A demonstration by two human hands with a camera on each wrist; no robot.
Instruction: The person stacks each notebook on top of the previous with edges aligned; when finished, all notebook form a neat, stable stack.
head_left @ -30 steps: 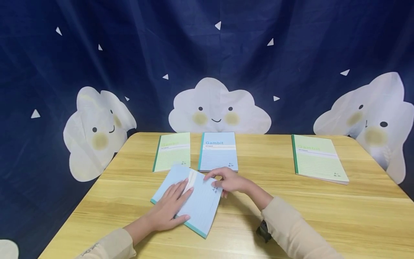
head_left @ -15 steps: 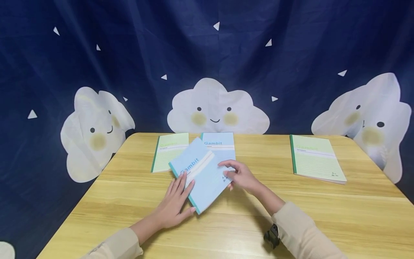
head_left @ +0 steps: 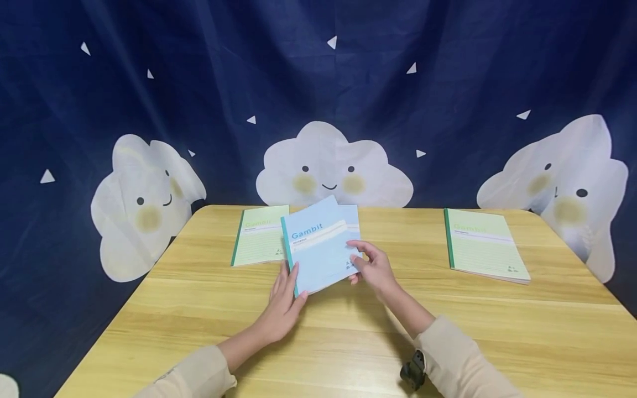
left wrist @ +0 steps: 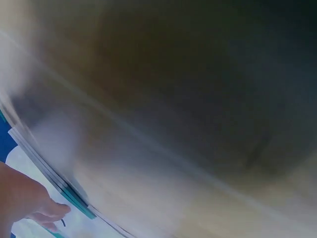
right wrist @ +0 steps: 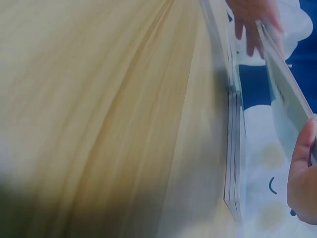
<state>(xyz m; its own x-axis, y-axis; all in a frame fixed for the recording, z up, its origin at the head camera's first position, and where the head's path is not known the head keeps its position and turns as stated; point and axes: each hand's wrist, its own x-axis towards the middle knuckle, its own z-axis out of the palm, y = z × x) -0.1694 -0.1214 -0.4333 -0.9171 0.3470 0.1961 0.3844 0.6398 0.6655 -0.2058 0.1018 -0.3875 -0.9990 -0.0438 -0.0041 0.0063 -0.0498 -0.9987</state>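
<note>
A blue Gambit notebook [head_left: 318, 249] with a teal spine is held tilted above the table. My left hand [head_left: 281, 309] holds its spine side near the bottom corner, the thumb at the corner and the fingers along the spine. With the right hand [head_left: 375, 268] I pinch the lower right corner; part of those fingers is hidden beneath. Behind it lies another blue notebook [head_left: 350, 211], mostly covered. In the right wrist view, the raised notebook [right wrist: 282, 82] stands apart from stacked page edges [right wrist: 233, 148] on the table. The left wrist view is largely blurred.
A green notebook [head_left: 256, 237] with a dark green spine lies at the back left. Another green notebook [head_left: 487, 243] lies at the right. The wooden table [head_left: 174, 309] ends at a dark blue curtain [head_left: 224, 66] printed with clouds.
Both hands have raised the blue notebook off the near part of the table and moved it away from me. It has turned clockwise, closer to upright, and now covers much of the blue notebook behind.
</note>
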